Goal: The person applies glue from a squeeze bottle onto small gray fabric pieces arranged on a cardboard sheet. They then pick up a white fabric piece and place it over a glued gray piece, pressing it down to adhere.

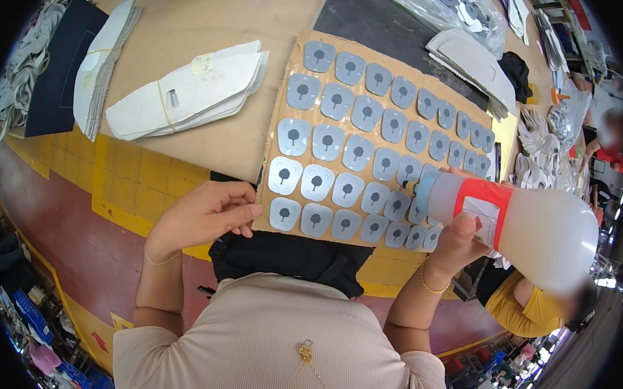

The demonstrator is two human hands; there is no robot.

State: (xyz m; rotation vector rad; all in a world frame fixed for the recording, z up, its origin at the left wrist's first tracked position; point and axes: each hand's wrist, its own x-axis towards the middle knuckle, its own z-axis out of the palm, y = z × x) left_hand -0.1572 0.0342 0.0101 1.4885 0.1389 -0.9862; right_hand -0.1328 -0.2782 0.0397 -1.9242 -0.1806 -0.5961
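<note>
A brown cardboard sheet (277, 107) lies in front of me, bearing rows of rounded grey patches (317, 184), each with a dark tree shape. At its near left corner is my left hand (214, 213), fingers curled in and closed against the edge. My right hand (458, 250) is wrapped round a translucent squeeze bottle (555, 234) of whitish liquid with a red band and pale blue cap. The bottle is tipped on its side, its narrow nozzle (410, 187) pointing left just above the patches on the right. Bottle and hand hide some patches there.
Left of the sheet lies a banded stack of white pieces (182, 94), with another stack (102, 67) farther left. Beyond the sheet are more white pieces (473, 65) and a clear plastic bag (444, 13). A person in yellow (526, 307) is at the right.
</note>
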